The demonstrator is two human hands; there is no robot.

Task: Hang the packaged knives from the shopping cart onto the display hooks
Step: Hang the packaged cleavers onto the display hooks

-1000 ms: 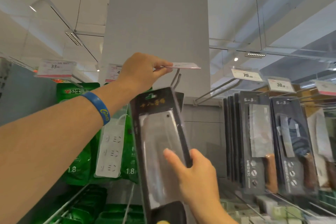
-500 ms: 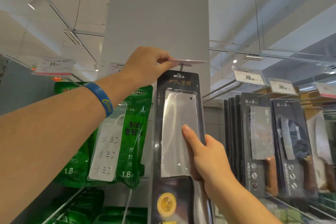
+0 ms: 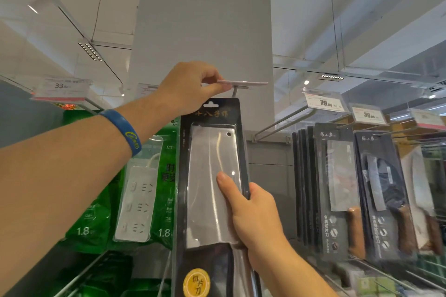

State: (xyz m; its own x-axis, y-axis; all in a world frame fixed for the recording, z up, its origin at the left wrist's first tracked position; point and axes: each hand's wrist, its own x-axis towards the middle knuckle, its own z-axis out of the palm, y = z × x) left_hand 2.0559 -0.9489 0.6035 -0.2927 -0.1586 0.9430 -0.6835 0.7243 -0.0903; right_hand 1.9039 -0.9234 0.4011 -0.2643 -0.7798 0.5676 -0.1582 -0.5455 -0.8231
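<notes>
A black blister pack with a steel cleaver, the packaged knife [image 3: 212, 176], stands upright in front of the grey pillar. My right hand [image 3: 253, 219] grips its right edge at mid-height, thumb across the clear front. The pack's hang hole sits just below the tip of the display hook [image 3: 237, 90]. My left hand [image 3: 190, 87] pinches the price tag [image 3: 243, 83] at the hook's end and holds it tipped up flat. A blue wristband is on my left wrist.
Several packaged knives [image 3: 337, 188] hang on hooks to the right under price tags [image 3: 324, 103]. Green power-strip packs [image 3: 144, 188] hang to the left behind my forearm. An empty hook [image 3: 280, 123] juts out right of the pillar. More goods lie on lower shelves.
My right hand has raised the knife pack from a low, tilted position to upright, its top now just under the hook tip. My left hand keeps the price tag lifted.
</notes>
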